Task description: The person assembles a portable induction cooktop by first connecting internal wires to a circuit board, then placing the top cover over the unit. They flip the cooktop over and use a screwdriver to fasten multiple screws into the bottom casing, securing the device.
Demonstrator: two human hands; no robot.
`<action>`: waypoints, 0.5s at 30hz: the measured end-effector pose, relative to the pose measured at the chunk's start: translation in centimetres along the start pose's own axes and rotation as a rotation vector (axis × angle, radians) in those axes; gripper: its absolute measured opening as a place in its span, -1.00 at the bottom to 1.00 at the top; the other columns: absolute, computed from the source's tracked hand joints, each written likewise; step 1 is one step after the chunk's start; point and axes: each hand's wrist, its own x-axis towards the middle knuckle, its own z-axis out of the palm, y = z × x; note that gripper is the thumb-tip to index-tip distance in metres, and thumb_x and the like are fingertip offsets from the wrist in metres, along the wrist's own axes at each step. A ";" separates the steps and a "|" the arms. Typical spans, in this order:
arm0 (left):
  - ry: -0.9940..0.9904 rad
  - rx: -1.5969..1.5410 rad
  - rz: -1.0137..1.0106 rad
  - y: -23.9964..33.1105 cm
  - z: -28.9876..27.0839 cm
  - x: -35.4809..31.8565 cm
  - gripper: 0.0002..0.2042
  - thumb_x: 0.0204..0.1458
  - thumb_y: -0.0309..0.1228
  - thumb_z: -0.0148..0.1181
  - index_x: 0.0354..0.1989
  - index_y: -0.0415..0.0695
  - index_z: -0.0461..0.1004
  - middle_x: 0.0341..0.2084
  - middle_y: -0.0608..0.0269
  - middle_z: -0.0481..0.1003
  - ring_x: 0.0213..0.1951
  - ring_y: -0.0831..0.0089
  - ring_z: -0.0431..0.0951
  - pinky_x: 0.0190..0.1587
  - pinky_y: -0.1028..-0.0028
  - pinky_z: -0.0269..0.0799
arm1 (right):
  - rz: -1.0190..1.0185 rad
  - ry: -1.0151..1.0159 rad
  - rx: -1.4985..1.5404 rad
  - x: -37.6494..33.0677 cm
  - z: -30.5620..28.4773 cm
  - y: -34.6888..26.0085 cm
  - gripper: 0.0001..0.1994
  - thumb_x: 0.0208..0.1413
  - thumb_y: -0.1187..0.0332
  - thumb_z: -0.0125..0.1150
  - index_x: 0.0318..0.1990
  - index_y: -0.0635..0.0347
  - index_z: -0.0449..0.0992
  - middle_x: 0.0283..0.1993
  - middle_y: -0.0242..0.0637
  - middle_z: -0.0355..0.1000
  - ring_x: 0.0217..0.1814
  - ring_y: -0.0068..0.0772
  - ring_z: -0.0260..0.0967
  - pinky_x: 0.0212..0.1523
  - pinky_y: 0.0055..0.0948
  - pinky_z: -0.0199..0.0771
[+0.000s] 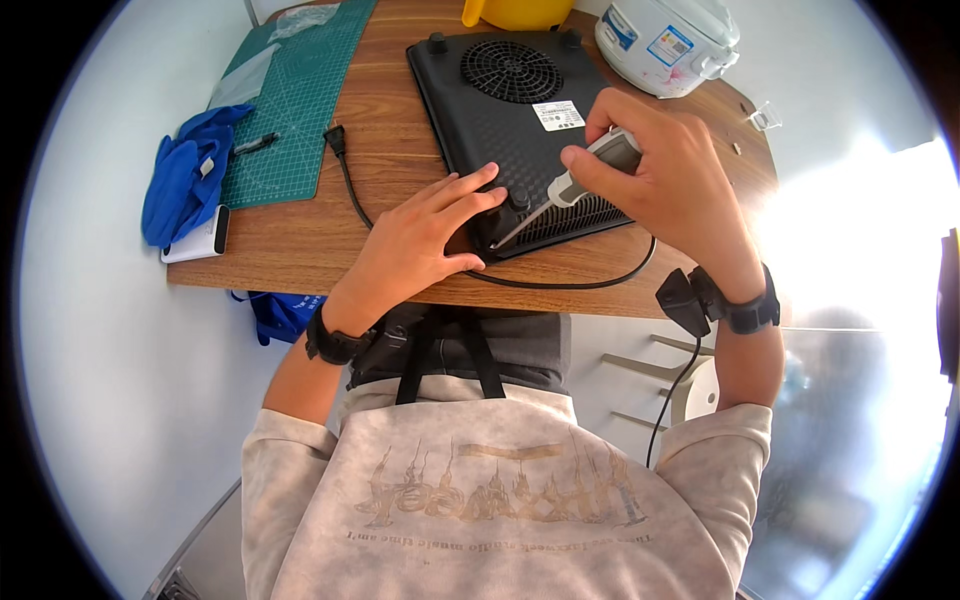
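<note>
A black flat appliance, which looks like an induction cooker (pixel 470 125), lies upside down on the table. Its round fan grille, feet and slotted vent face up. My right hand (pixel 672 170) is closed around the grey-and-white handle of a screwdriver (pixel 567 190). The slanted shaft reaches down to the near left corner of the casing, where its tip meets the surface; a screw there is too small to make out. With fingers spread, my left hand (pixel 425 228) rests on that same corner, its thumb along the near edge beside the tip.
A black power cord with plug (pixel 336 138) curves around the appliance's near side on the wooden table (pixel 380 90). To the left are a green cutting mat (pixel 290 125), a pen (pixel 256 145), blue cloth (pixel 185 170) and a white power bank (pixel 203 238). A white rice cooker (pixel 640 50) and yellow container (pixel 525 12) stand behind.
</note>
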 end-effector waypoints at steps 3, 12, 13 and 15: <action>-0.018 -0.014 -0.013 0.1 -0.1 0.0 -0.23 -0.19 -0.27 0.53 0.30 0.11 0.35 0.45 0.54 0.21 0.32 0.25 0.39 0.26 0.27 0.50 | 0.014 -0.014 0.020 0.0 0.1 0.0 -0.73 0.11 0.23 0.40 -0.32 0.21 0.45 -0.58 -0.14 0.49 -0.58 -0.07 0.42 -0.49 -0.26 0.38; 0.026 0.013 0.018 0.0 0.1 0.0 -0.25 -0.18 -0.28 0.54 0.28 0.16 0.36 0.44 0.58 0.22 0.30 0.25 0.43 0.18 0.30 0.58 | 0.028 0.021 0.033 -0.2 0.0 0.3 -0.73 0.12 0.23 0.39 -0.33 0.20 0.45 -0.59 -0.14 0.48 -0.59 -0.09 0.41 -0.49 -0.27 0.37; 0.025 0.012 0.018 0.0 0.0 0.0 -0.25 -0.18 -0.28 0.54 0.28 0.16 0.36 0.44 0.57 0.22 0.30 0.25 0.43 0.18 0.30 0.58 | 0.025 0.017 0.041 -0.2 0.0 0.4 -0.73 0.12 0.23 0.39 -0.33 0.20 0.45 -0.59 -0.14 0.48 -0.59 -0.09 0.41 -0.50 -0.27 0.37; 0.024 0.012 0.018 0.0 0.0 0.0 -0.25 -0.18 -0.28 0.54 0.28 0.15 0.36 0.44 0.57 0.22 0.30 0.25 0.43 0.18 0.30 0.58 | 0.019 0.015 0.048 -0.2 0.1 0.6 -0.73 0.12 0.23 0.39 -0.32 0.20 0.45 -0.59 -0.14 0.48 -0.59 -0.09 0.41 -0.50 -0.28 0.37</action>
